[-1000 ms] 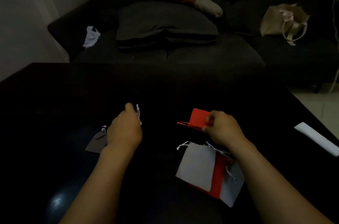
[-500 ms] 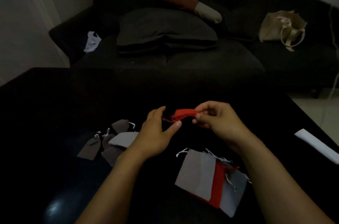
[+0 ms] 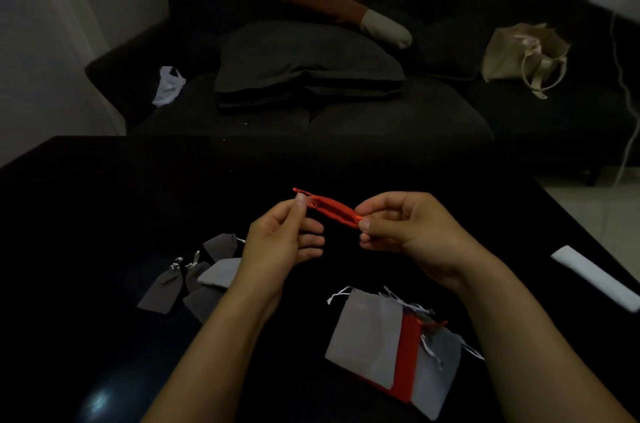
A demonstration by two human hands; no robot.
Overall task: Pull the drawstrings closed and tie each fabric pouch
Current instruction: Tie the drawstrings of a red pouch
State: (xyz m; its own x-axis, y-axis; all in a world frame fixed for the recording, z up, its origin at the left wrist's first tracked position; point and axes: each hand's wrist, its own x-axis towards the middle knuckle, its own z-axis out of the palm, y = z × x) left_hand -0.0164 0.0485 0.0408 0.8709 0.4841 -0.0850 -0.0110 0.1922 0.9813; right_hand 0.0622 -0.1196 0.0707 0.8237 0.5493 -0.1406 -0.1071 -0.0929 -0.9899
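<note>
Item: red pouch (image 3: 332, 209), small, fabric. Location: mid-frame, held in the air above the black table (image 3: 104, 215), seen edge-on and stretched slantwise between both hands.

Left hand (image 3: 280, 246): thumb and forefinger pinch the pouch's upper-left end, where short red drawstring ends stick out; the other fingers curl loosely beneath.

Right hand (image 3: 405, 228): thumb and forefinger pinch the lower-right end; whether they hold cord or cloth is too small to tell.

Stock awaiting work: stack of flat pouches (image 3: 391, 350), lower right of the frame, grey over red over grey, white cords loose at their tops, mouths open.

Stock apparently done: cluster of grey pouches (image 3: 197, 280), lower left, just beside the left forearm; several look gathered at the neck, though the dim light leaves the knots unclear.

Step in hand, by judgement: the start of closing the red pouch, with the hands set at opposite ends of its mouth.

Next move calls for: a firm hold on both cords, an even outward pull until the mouth gathers, then crossing the ends into a knot. The cords are thin and short, so slipping from the fingertips is the likely fault.

Other: white strip (image 3: 595, 277), right edge; dark sofa (image 3: 381, 118), upper frame.
</note>
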